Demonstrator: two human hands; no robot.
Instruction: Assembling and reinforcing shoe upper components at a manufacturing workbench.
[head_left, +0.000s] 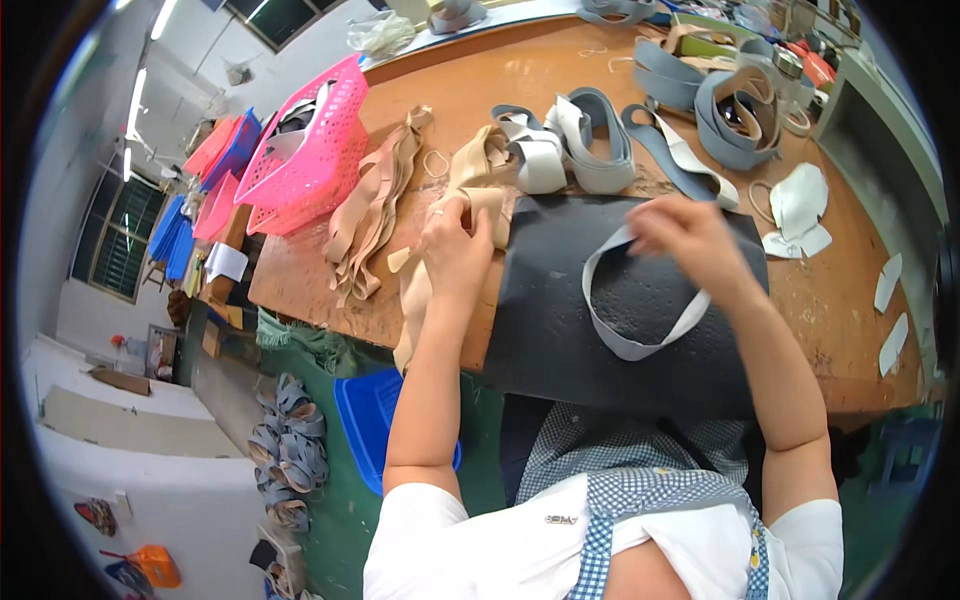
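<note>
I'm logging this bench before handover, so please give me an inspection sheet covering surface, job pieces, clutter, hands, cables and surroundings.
Surface: worn brown table; black mat at its front edge.
Job's things: curved pale grey strip over the mat; tan strips left of it.
Clutter: pink basket at left; grey rolls at the back; white pieces at right.
Hands: left hand on the tan strips; right hand blurred, beside the pale grey strip; both grips unclear.
Cables: nothing seen.
Surroundings: blue bin and grey bundles on a green floor.
</note>
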